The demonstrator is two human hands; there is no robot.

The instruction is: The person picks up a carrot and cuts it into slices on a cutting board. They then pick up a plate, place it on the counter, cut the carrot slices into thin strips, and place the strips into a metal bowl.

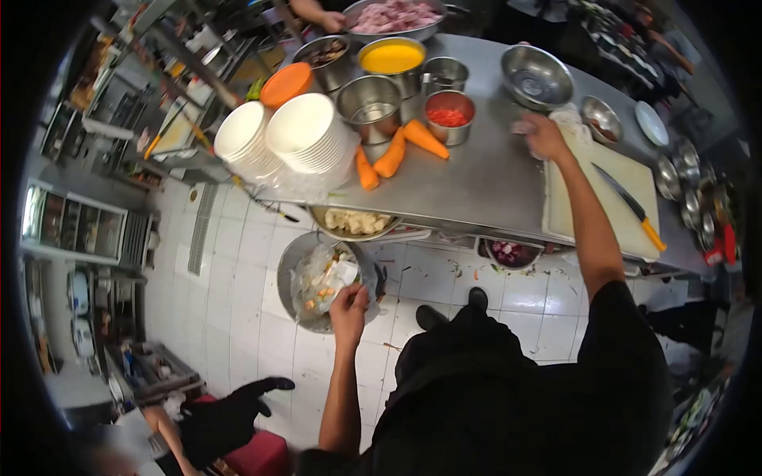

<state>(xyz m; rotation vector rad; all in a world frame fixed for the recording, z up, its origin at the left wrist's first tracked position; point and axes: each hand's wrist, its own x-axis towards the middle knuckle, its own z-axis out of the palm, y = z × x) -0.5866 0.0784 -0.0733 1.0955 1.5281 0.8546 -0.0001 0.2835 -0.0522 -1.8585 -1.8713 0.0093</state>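
My left hand [349, 312] is closed over the near right side of a grey waste bin [287, 279] on the floor. Its fingers curl inward, hiding whatever may be in them. Clear plastic, a white piece [343, 272] and orange scraps lie in the bin. Stretched over the steel table [496, 178], my right hand [545, 138] has its fingers closed around a small pale pinkish thing [521, 127] that I cannot make out. Beside it are a crumpled white cloth [568, 119] and a white cutting board [583, 202], where a yellow-handled knife [631, 208] lies.
Carrots [389, 155], stacked white tubs [305, 131] and a pot of chopped red pieces [449, 117] stand on the table. A steel bowl [537, 77] is beyond my right hand. Another person's hand [332, 21] is by the meat bowl [394, 32]; a person in black [218, 416] is lower left.
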